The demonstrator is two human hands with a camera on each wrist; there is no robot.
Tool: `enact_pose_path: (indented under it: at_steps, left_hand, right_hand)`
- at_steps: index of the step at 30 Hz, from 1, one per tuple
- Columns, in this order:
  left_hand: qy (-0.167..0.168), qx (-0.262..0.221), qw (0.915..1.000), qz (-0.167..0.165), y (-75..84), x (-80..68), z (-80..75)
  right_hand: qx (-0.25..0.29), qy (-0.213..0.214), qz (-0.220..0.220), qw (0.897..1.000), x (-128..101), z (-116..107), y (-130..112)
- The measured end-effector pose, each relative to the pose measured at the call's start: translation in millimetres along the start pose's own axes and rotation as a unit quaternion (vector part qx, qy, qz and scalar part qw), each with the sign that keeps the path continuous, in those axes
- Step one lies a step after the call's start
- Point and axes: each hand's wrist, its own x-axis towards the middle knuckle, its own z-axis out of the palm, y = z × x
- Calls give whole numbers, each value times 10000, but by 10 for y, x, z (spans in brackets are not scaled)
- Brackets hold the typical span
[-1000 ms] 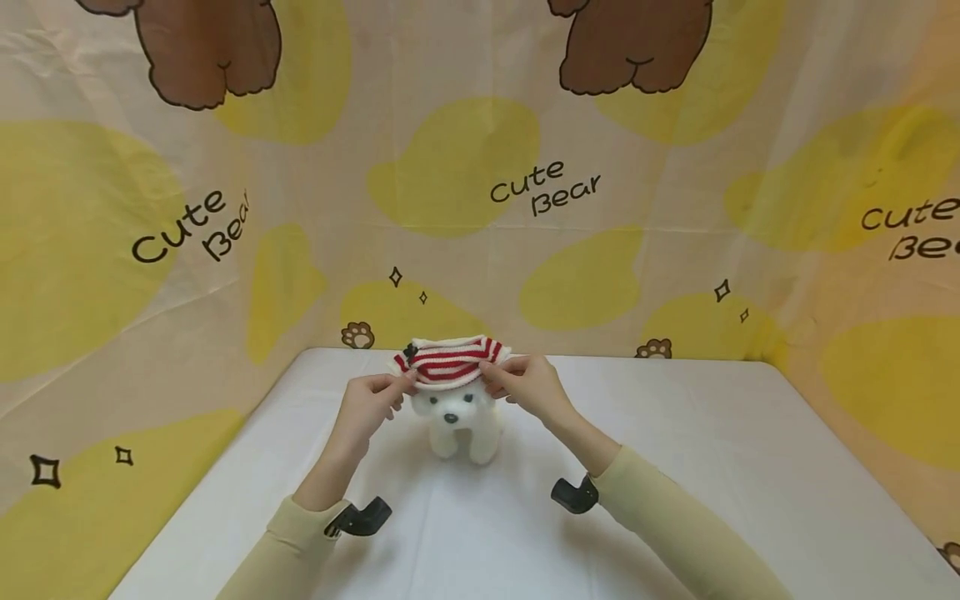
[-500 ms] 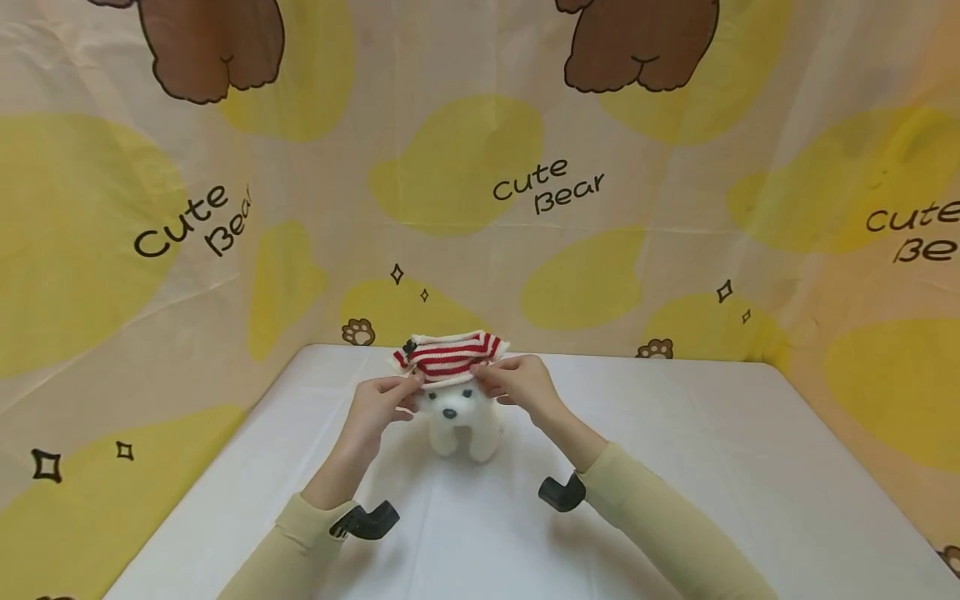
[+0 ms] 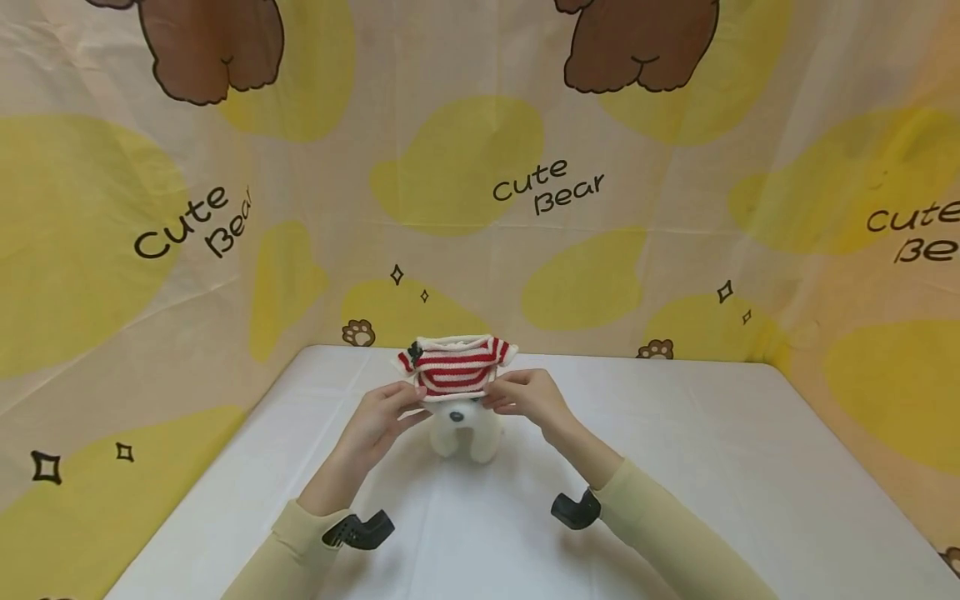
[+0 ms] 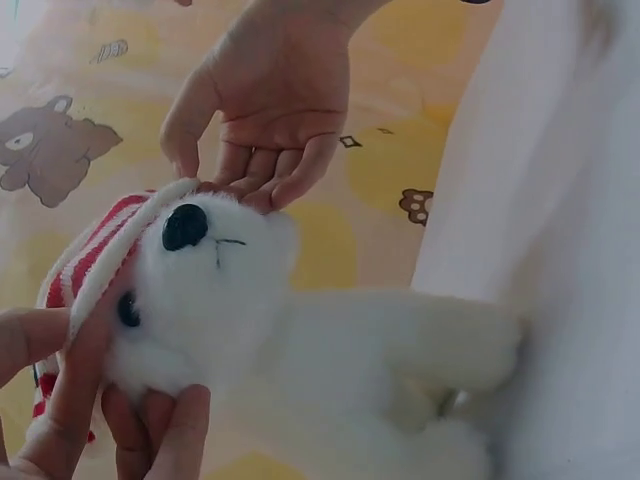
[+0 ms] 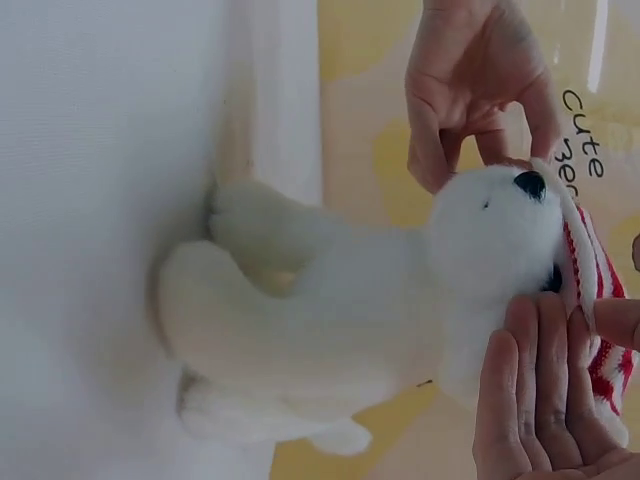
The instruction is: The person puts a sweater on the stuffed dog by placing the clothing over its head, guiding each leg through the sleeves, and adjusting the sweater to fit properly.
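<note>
A white plush dog (image 3: 467,433) stands on the table with a small red-and-white striped knitted sweater (image 3: 456,365) over the top of its head. In the head view the hem lies just above the black nose and hides most of the eyes. My left hand (image 3: 378,419) pinches the hem at one side of the head. At the other side my right hand (image 3: 537,400) pinches it between thumb and fingers. In the right wrist view, the right hand's other fingers (image 5: 545,375) lie along the plush dog's cheek (image 5: 470,340). A dark ornament sits near one sleeve.
The white-covered table (image 3: 675,467) reaches back to a hanging cloth backdrop (image 3: 450,192) with bears, yellow patches and lettering. Black wrist mounts (image 3: 576,510) are strapped at both sleeve cuffs, above the tabletop.
The hem has come down over the plush dog's forehead, from above the eyes to near the nose. Both hands have lowered slightly with it; the plush dog stays in place.
</note>
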Motion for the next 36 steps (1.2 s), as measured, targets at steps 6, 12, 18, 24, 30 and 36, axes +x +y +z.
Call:
enact_pose_path:
  at_steps: [6,12,18,24,30,36]
  left_hand:
    - [-58,-105,9998,174,-49,7,-20]
    - [-77,178,9991,371,-104,5,-45]
    - [-219,358,9977,530,-140,-9,-82]
    - [-197,515,9971,520,-114,-22,-74]
    - [-130,590,9980,202,-65,-42,45]
    - [-20,420,9991,-105,-64,-72,108]
  right_hand:
    - [8,-180,110,9998,10,-62,128]
    - [-536,-147,-62,9984,26,-112,241]
    - [-811,-232,-290,9960,15,-142,294]
    - [-792,-388,-429,9952,12,-161,315]
    - [-531,-338,-399,9972,-10,-113,306]
    - [-502,-286,-445,9973,18,-96,334]
